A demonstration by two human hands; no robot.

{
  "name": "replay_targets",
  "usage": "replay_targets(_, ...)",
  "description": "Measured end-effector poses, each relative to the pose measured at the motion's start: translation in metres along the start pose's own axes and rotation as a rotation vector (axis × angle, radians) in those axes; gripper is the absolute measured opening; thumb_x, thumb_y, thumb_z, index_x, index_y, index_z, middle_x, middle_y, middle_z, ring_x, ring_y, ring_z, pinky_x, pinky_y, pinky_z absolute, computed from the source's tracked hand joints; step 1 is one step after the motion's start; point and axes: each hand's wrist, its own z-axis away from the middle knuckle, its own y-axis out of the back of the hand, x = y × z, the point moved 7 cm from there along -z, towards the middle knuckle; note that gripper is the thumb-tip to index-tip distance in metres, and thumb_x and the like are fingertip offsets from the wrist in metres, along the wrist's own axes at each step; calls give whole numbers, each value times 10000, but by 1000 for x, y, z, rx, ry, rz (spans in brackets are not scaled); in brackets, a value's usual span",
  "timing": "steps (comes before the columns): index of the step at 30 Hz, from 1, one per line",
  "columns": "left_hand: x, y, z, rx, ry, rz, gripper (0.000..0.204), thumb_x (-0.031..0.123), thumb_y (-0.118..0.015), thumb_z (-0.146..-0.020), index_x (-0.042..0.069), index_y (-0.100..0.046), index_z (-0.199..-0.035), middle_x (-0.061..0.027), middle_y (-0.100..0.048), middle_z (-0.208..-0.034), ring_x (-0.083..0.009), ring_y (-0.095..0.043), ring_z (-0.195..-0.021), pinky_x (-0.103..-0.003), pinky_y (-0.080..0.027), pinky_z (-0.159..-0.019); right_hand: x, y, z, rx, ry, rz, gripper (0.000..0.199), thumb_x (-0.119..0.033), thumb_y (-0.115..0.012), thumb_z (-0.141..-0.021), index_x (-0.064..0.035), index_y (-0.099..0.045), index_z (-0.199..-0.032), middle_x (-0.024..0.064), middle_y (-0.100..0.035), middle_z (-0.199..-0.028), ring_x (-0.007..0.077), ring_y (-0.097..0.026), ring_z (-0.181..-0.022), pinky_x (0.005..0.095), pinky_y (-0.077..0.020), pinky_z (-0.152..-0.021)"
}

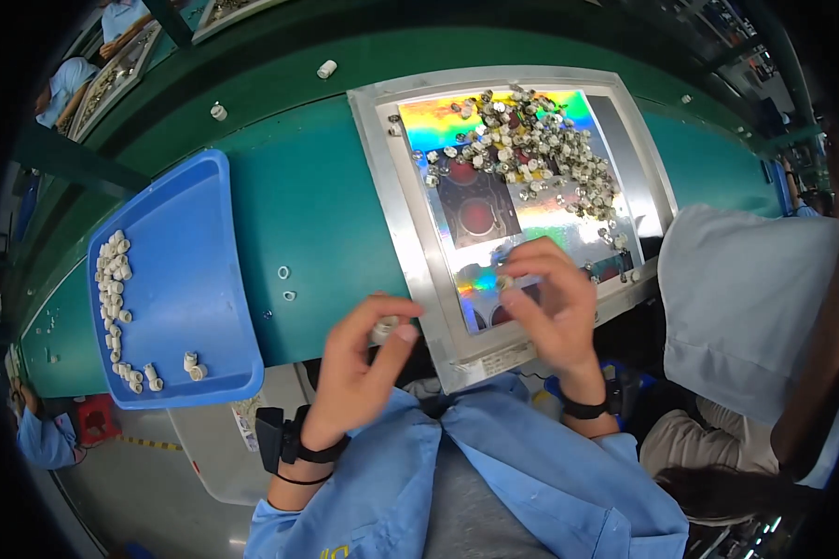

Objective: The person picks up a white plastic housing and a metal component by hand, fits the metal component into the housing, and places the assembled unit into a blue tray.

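My left hand (362, 363) is curled around a white cylindrical part (385, 329) at the near left corner of a metal-framed tray (389, 200). Over that tray, my right hand (561, 312) pinches a small pale metallic part (504, 280) between thumb and forefinger; its exact kind is too small to make out. A heap of small silvery and cream parts (569, 154) covers the far side of the tray, on a shiny rainbow-reflecting sheet (541, 231). To the left, a blue plastic tray (185, 279) bears several white cylindrical parts (112, 279) along its left and near sides.
Two small rings (287, 284) lie on the green bench (322, 205) between the trays. Loose white parts (326, 69) sit on the far ledge. A person in a white garment (741, 312) is close on my right; other people work at the far left.
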Motion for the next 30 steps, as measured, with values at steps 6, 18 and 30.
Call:
replay_targets(6, -1, -38, 6, -111, 165, 480, 146, 61, -580, -1006, -11, -648, -1113, -37, -638, -1008, -101, -571, -965, -257, -462, -883, -27, -46, 17, -2, 172, -452, 252, -110, -701, -869, 34, -691, -1076, 199, -615, -1101, 243, -580, -990, 353, -477, -851)
replay_targets(18, 17, -23, 11, -59, -132, 65, 171, 15, -706, -856, 1, -656, -1019, -42, -628, -835, -106, -547, -713, -278, -413, -649, -61, -33, 0, -317, 453, -123, 214, -29, -752, -748, -23, -746, -962, 131, -678, -993, 227, -617, -860, 366, -441, -751)
replay_targets(30, 19, -27, -7, -448, -199, 30, 197, 29, -764, -758, 31, -656, -923, -4, -568, -698, -129, -510, -645, -280, -374, -597, -57, -41, -5, -613, 409, -189, 210, -51, -795, -751, -54, -771, -960, 48, -671, -859, 207, -594, -743, 377, -418, -779)
